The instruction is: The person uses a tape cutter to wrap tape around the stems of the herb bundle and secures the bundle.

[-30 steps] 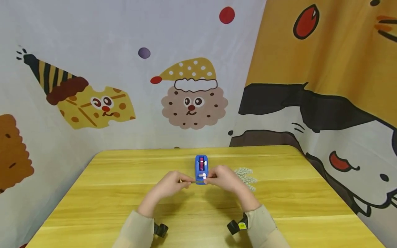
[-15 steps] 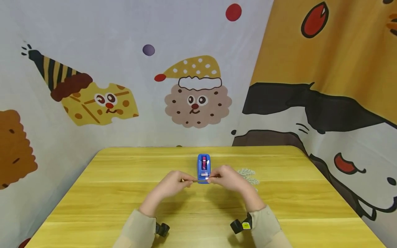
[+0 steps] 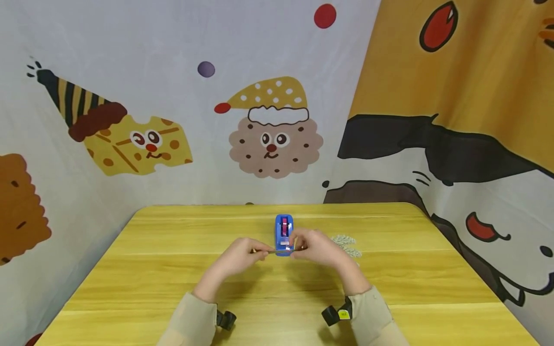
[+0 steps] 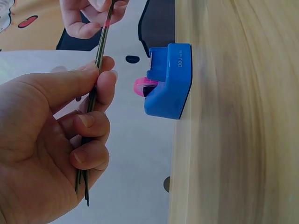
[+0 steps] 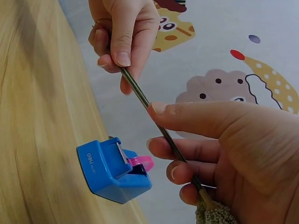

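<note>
A thin bundle of dark green flower stems [image 4: 92, 100] stretches between the two hands, above the table. My left hand [image 3: 242, 255] pinches it between thumb and fingers, with the cut ends poking out below the palm in the left wrist view. My right hand [image 3: 319, 247] holds the stems closer to the pale, speckled flower heads [image 5: 216, 215], thumb on one side and fingers loosely curled on the other. A small pink band [image 4: 107, 22] shows on the stems beside the right hand. Just beyond the hands stands a blue tape dispenser [image 3: 279, 230] with a pink roll core [image 5: 142, 162].
The wood-grain table [image 3: 173, 269] has its far edge close behind the dispenser. A white cartoon-printed curtain [image 3: 173, 96] hangs at the back, and an orange and black section covers the right side. A small black camera sits on each wrist.
My right hand's fingers have shifted on the stems, with the fingertips spread a little from their earlier pinch. My left hand keeps its hold. The head view has swung slightly.
</note>
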`<state>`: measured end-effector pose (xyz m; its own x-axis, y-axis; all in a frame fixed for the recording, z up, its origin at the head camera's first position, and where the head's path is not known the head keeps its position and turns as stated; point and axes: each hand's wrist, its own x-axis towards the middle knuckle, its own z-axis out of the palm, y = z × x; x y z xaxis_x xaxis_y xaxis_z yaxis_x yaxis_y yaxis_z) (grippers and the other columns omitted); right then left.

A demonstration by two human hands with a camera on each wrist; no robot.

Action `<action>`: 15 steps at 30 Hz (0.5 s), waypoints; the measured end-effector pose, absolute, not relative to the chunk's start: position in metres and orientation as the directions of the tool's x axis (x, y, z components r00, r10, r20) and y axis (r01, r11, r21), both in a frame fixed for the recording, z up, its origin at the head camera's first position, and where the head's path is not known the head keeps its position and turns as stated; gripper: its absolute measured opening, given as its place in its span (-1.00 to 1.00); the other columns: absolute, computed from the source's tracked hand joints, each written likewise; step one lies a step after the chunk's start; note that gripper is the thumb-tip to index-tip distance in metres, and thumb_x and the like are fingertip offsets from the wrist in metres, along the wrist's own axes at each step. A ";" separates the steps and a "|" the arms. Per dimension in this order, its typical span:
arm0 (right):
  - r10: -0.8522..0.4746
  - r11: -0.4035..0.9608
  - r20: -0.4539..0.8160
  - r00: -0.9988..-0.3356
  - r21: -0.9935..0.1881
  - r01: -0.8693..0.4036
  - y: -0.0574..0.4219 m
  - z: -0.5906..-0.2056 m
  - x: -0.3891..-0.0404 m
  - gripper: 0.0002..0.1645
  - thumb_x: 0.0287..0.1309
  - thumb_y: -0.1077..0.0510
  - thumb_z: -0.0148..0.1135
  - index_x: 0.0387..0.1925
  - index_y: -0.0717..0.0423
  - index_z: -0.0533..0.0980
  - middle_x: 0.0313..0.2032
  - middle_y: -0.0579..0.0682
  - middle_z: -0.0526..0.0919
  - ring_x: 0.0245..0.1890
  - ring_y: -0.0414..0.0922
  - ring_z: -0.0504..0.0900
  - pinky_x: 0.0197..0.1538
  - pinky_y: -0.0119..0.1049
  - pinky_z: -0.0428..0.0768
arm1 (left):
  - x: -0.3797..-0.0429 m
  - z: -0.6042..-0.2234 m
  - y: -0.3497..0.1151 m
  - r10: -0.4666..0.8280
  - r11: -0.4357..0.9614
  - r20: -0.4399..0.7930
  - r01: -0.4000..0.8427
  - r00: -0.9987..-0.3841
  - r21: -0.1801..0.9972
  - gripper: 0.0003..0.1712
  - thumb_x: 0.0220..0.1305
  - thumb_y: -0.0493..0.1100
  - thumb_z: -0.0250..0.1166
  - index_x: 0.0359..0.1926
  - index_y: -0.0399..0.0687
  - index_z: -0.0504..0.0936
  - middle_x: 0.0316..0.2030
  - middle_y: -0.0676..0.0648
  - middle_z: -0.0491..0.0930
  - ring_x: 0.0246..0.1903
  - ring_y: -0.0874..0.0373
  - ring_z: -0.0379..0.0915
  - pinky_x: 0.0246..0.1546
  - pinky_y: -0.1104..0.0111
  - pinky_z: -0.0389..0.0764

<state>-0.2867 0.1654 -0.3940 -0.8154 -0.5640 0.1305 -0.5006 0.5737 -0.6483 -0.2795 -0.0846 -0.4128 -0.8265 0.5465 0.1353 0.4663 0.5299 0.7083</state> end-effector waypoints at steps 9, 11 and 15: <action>-0.582 0.621 0.089 -0.808 -0.593 -0.512 0.164 -0.396 -0.288 -0.83 0.09 0.24 0.38 -0.23 0.08 0.67 -0.56 -0.19 0.52 -0.57 -0.27 0.40 -0.51 -0.37 0.44 | -0.280 -0.413 -0.085 0.557 0.516 0.125 0.460 -0.821 0.723 -0.74 0.38 -0.24 0.18 0.00 -0.09 0.70 -0.19 -0.15 0.69 -0.73 0.27 0.12 -0.71 0.45 0.27; -0.574 0.645 0.080 -0.815 -0.568 -0.511 0.163 -0.397 -0.287 -0.84 0.08 0.24 0.39 -0.23 0.09 0.67 -0.62 -0.21 0.44 -0.61 -0.28 0.31 -0.55 -0.40 0.34 | -0.280 -0.413 -0.085 0.559 0.513 0.122 0.458 -0.820 0.726 -0.74 0.38 -0.23 0.18 0.01 -0.11 0.70 -0.18 -0.15 0.69 -0.72 0.27 0.13 -0.70 0.45 0.27; -0.556 0.681 0.067 -0.829 -0.535 -0.500 0.161 -0.397 -0.287 -0.86 0.07 0.26 0.38 -0.29 0.04 0.64 -0.67 -0.21 0.31 -0.64 -0.27 0.22 -0.57 -0.41 0.23 | -0.280 -0.413 -0.085 0.562 0.508 0.122 0.458 -0.818 0.730 -0.73 0.38 -0.23 0.18 0.02 -0.12 0.69 -0.15 -0.15 0.69 -0.68 0.26 0.18 -0.68 0.45 0.29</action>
